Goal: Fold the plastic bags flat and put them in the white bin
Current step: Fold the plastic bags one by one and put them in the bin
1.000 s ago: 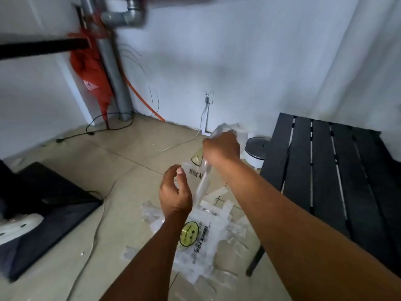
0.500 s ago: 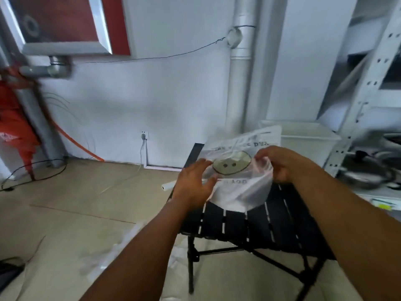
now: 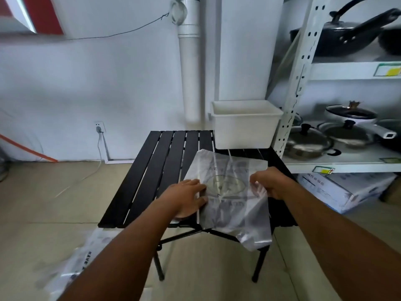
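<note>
I see the plastic bag (image 3: 227, 192) spread on the black tabletop (image 3: 156, 170) just in front of the white bin (image 3: 245, 129), whose bottom I cannot see, my left hand (image 3: 186, 198) pressing the bag's left side with straight fingers, my right hand (image 3: 271, 182) pinching its right edge in curled fingers.

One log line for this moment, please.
plastic bag: spread on black slatted table, near edge overhanging | left hand: pressing bag flat | right hand: pinching bag's edge | white bin: at table's far corner
</note>
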`<state>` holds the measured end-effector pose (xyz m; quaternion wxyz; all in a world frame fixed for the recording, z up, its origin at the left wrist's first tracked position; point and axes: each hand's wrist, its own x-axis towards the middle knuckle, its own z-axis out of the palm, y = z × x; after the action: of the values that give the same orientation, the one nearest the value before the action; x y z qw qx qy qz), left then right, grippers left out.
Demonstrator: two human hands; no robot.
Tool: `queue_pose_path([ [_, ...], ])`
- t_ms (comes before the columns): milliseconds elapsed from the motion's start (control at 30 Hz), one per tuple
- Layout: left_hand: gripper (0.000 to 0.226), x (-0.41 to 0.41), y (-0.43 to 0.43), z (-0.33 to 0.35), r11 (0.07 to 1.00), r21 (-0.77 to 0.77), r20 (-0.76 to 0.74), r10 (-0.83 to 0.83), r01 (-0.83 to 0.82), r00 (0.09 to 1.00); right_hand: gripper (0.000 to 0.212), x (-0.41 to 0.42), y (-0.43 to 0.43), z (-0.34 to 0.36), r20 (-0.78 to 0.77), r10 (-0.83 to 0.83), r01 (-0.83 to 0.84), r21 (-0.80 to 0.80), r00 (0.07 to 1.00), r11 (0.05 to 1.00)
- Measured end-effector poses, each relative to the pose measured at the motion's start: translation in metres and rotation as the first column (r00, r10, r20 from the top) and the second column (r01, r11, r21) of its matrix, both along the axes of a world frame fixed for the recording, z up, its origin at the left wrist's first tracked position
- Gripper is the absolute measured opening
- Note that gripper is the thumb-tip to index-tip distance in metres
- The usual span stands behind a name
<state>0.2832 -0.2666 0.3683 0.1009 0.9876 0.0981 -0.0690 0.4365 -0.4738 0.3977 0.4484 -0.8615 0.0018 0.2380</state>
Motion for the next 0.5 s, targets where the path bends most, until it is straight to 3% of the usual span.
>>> queue_pose_path([
  [133,0.05,-0.007,0.009,0.002,0.991,0.131,-0.015,0.033,-0.031,0.999,0.018,-0.007,-0.009,-0.001,0.019,0.056,-0.058,0.08,0.998,0.995],
  [267,0.053,-0.011,0.011,-0.005,0.979,0.179,-0.005,0.104,-0.101,0.995,0.085,-0.014,-0.029,-0.001,-0.106,0.129,-0.112,0.154,0.986,0.982],
  [333,0.053,-0.013,0.009,-0.008,0.973,0.185,0.023,0.135,-0.137,0.991,0.106,-0.023,-0.039,-0.003,-0.114,0.197,-0.161,0.268,0.974,0.95],
  [400,0.053,-0.014,0.007,-0.008,0.969,0.192,0.034,0.154,-0.157,0.988,0.106,-0.036,-0.047,-0.004,-0.07,0.315,-0.275,0.332,0.947,0.902],
  [500,0.052,-0.014,0.011,-0.007,0.97,0.177,0.031,0.161,-0.164,0.986,0.076,-0.047,-0.051,-0.008,-0.084,0.479,-0.429,0.333,0.874,0.84],
])
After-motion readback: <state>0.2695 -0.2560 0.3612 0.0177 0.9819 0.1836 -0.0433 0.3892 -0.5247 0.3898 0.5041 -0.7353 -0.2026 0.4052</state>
